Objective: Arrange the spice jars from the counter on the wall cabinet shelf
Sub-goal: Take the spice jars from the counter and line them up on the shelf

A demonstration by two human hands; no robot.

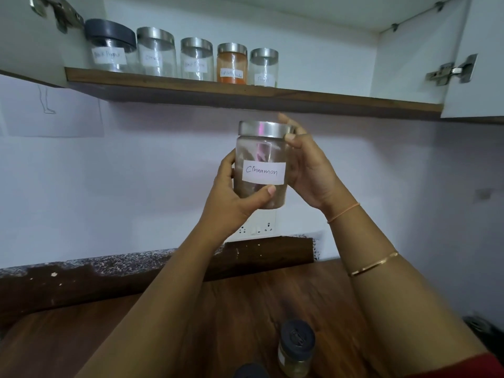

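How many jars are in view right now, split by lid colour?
Steel-lidded jars: 5 (four on the shelf, the cinnamon jar in both hands)
Dark-lidded jars: 3 (one on the shelf, two on the counter, one barely in frame)
Total: 8

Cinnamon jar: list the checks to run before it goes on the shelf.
1. Grip: left hand holds the cinnamon jar low and right hand holds it up by the lid: ok.
2. Lid seated: ok. Lid tightness: cannot tell.
3. Label faces out: ok.
4. Free shelf space right of the end jar: ok.
5. Cabinet open: ok.
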